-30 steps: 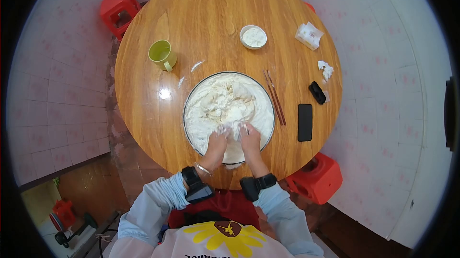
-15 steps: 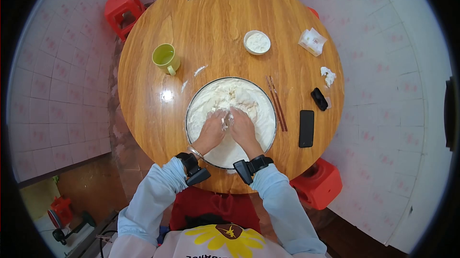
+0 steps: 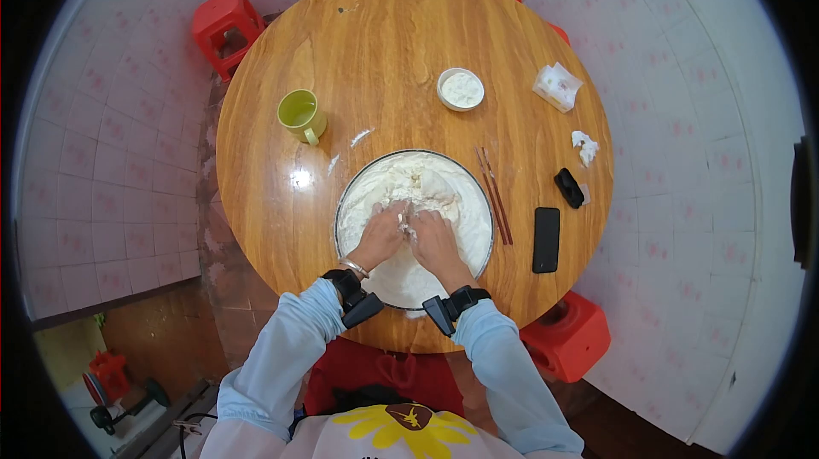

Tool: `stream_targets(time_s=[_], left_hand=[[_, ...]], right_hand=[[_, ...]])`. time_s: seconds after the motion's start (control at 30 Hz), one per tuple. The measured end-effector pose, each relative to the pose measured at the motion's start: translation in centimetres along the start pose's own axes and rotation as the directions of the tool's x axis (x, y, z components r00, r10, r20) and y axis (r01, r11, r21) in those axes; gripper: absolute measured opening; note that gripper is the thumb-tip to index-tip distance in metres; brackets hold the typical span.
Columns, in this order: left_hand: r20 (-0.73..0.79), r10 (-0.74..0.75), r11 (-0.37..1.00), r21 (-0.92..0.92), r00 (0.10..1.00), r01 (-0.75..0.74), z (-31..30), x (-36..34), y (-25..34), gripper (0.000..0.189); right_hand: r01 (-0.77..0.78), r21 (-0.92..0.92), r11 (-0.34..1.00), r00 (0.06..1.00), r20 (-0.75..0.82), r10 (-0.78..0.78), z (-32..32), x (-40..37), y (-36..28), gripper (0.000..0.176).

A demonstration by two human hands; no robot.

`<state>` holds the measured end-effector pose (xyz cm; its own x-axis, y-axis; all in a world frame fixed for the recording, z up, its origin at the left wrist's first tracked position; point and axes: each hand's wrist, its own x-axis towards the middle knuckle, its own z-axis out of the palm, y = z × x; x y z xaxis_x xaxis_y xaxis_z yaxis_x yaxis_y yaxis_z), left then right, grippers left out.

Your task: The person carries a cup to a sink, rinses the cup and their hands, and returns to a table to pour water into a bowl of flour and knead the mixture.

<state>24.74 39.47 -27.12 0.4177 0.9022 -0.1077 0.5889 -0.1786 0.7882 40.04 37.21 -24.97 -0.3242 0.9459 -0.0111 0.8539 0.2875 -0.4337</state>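
A wide round basin (image 3: 359,291) of white flour (image 3: 465,241) stands at the near side of the table. Both my hands are inside it, side by side, with flour and sticky bits on the fingers. My left hand (image 3: 381,233), with a bracelet at its wrist, curls its fingers around clumpy dough (image 3: 404,218). Close against it, my right hand (image 3: 438,240) has its fingers bent inward on the same dough. The fingertips are partly hidden. Lumpier, yellowish dough lies just beyond the hands.
A green mug (image 3: 302,116) stands left of the basin, and a small bowl of flour (image 3: 461,89) behind it. Chopsticks (image 3: 495,196), a phone (image 3: 546,240), a black case (image 3: 568,188), crumpled tissue (image 3: 585,148) and a tissue pack (image 3: 558,86) lie rightward. Red stools (image 3: 566,337) surround the table.
The whole view has shifted slightly, so the table sits a little lower. My hands stay in the basin, working the dough, with the right fingers curled in more.
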Motion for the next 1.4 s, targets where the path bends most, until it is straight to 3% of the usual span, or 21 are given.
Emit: stream_targets(time_s=[0.13,0.2,0.33,0.43,0.5,0.6,0.7,0.83,1.13,1.2,1.4], left_hand=[[0.028,-0.018,1.000,0.021,0.999,0.018,-0.9,-0.1,1.3,0.045],[0.045,0.034,0.966,0.254,0.998,-0.045,-1.5,-1.1,2.7,0.038],[0.067,0.058,0.949,0.307,0.996,-0.076,-1.2,-2.6,2.1,0.032],[0.081,0.094,0.935,0.335,0.992,-0.116,-1.6,-3.2,2.8,0.027],[0.030,0.149,0.917,0.371,0.988,-0.149,-1.4,-3.5,2.8,0.025],[-0.042,0.237,0.884,0.424,0.971,-0.197,-0.9,-3.4,2.2,0.019],[-0.045,0.226,0.868,0.463,0.973,-0.181,-0.7,-3.2,2.7,0.015],[-0.007,0.197,0.860,0.482,0.980,-0.169,-0.7,-3.8,3.0,0.013],[-0.099,0.194,0.875,0.467,0.976,-0.127,-0.3,-3.9,3.1,0.023],[-0.050,0.129,0.880,0.466,0.990,-0.091,0.2,-3.1,2.9,0.027],[-0.075,0.154,0.838,0.538,0.985,-0.090,0.8,-2.4,2.9,0.021]], right_hand=[[0.046,0.070,0.996,0.999,-0.015,-0.045,0.0,-1.6,-0.1,0.024],[0.080,0.095,0.992,0.996,-0.041,-0.077,-0.1,-2.3,-0.2,0.028],[0.124,0.167,0.978,0.991,-0.073,-0.113,0.2,-3.4,0.3,0.032],[0.099,0.279,0.955,0.982,-0.183,-0.049,-0.1,-3.3,1.2,0.033],[0.080,0.082,0.993,0.985,-0.163,-0.066,-1.1,-2.1,1.6,0.032],[0.030,-0.032,0.999,0.997,-0.065,-0.032,-1.3,-1.3,1.4,0.035],[-0.062,-0.072,0.995,0.998,-0.030,0.060,-1.2,-1.1,0.8,0.036],[-0.063,-0.079,0.995,0.995,-0.084,0.056,-0.4,-0.8,1.4,0.038],[-0.149,-0.069,0.986,0.987,-0.078,0.144,-0.4,0.3,0.8,0.039],[-0.110,-0.137,0.984,0.987,-0.129,0.093,0.3,0.7,1.2,0.028],[-0.126,-0.192,0.973,0.986,-0.135,0.101,0.5,1.3,1.4,0.022]])
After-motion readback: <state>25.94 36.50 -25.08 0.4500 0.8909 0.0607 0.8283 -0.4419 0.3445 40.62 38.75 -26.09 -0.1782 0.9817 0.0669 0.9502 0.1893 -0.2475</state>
